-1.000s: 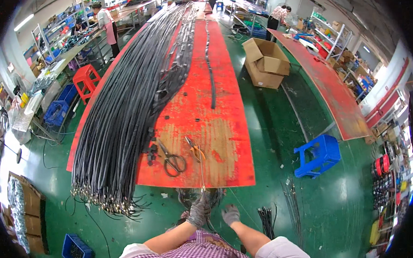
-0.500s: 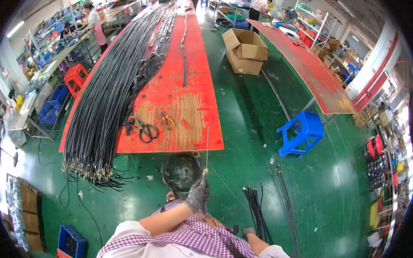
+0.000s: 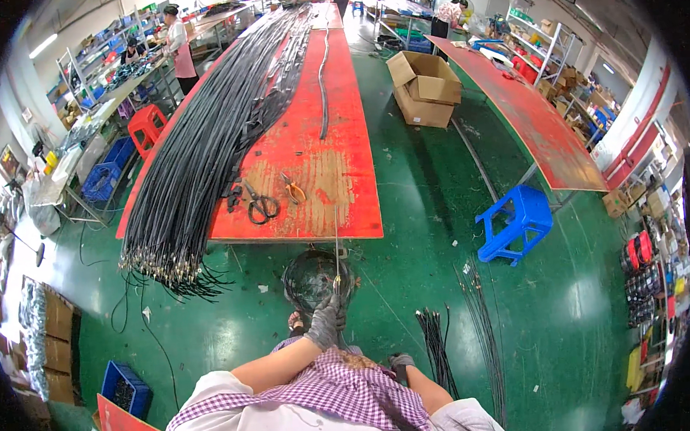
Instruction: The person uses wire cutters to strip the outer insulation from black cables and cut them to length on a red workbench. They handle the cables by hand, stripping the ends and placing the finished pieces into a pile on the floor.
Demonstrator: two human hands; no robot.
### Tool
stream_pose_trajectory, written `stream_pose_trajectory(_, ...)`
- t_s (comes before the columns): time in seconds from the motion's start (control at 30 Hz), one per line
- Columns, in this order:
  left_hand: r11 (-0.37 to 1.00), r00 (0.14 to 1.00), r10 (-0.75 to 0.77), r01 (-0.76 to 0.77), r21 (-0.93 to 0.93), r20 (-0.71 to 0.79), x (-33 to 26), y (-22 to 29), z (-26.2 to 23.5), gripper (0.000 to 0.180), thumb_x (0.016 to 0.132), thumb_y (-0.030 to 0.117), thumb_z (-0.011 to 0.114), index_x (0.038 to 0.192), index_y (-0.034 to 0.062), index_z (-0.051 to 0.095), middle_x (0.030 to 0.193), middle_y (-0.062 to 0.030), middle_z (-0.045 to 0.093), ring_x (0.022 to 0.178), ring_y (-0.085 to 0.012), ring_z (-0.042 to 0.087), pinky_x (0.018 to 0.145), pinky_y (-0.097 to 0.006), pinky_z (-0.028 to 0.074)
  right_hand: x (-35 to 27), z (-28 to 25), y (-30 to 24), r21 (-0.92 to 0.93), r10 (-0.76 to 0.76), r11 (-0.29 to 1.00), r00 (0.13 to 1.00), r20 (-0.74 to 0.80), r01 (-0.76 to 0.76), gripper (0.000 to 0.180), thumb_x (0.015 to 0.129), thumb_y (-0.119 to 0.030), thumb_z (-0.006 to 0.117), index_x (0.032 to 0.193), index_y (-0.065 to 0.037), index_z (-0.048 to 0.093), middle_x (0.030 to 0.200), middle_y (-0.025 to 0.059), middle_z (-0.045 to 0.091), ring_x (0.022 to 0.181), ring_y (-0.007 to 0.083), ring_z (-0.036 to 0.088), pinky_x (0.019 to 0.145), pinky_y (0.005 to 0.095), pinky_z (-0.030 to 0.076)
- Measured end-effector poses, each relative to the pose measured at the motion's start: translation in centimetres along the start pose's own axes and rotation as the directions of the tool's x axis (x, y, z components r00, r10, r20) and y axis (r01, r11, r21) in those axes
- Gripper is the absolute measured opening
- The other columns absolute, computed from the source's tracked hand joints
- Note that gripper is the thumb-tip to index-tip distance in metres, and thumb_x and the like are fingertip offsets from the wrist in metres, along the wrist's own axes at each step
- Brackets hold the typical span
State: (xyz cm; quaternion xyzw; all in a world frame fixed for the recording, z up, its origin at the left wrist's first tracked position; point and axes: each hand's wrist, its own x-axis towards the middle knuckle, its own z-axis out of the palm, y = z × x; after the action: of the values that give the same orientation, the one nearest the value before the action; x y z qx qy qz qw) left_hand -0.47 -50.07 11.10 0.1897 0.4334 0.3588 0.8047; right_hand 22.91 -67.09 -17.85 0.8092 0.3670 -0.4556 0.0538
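Note:
My left hand (image 3: 325, 323), in a grey glove, is closed in front of my body around the lower end of a thin, straight metal rod (image 3: 336, 243) with a brass-coloured fitting (image 3: 337, 281) just above the fingers. The rod points away toward the table's near edge. My right hand (image 3: 401, 360), also gloved, is bent in at my right waist beside the checked apron (image 3: 346, 383); its fingers are partly hidden, and a dark strip shows by the wrist. Beyond my left hand, a coil of dark cable (image 3: 298, 284) lies on the floor.
A red table (image 3: 349, 137) carries a long bundle of black cables (image 3: 194, 161), black-handled scissors (image 3: 263, 208) and orange-handled pliers (image 3: 294, 190). Loose cables (image 3: 436, 347) lie on the floor at right, near a blue stool (image 3: 517, 222). Cardboard boxes (image 3: 424, 94) stand further back.
My right hand has come up and inward to my waist. The left hand and its rod have shifted slightly left against the table. The whole view has turned a little.

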Motion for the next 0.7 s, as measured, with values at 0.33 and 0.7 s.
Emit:
stream_pose_trajectory(0.33,0.999,0.994,0.007,-0.011,0.033,0.105,-1.0,-1.3,-0.5,0.018,0.086,0.034,0.043,0.083,0.0168,0.046,0.054,0.0034,0.038,0.041,-0.0091,0.033,0.037,-0.023,0.026,-3.4,1.6,4.1,-0.318,-0.376,0.853,0.91,0.177,0.415,0.052,0.063,-0.058,0.049,0.083,-0.012,0.064,0.086,0.014,0.061,0.08,0.0292,0.059,0.066,0.0393,0.046)
stream_pose_trajectory(0.7,1.0,0.995,0.012,-0.014,0.016,0.096,-1.0,-1.9,-0.9,0.019,0.087,0.034,0.04,0.083,0.017,0.047,0.054,0.0038,0.038,0.041,-0.0091,0.033,0.036,-0.023,0.026,2.0,4.8,6.8,-0.265,-0.578,0.76,0.804,0.141,0.593,0.046,0.062,-0.05,0.055,0.082,-0.009,0.063,0.089,0.0153,0.059,0.08,0.0307,0.058,0.067,0.0377,0.045)
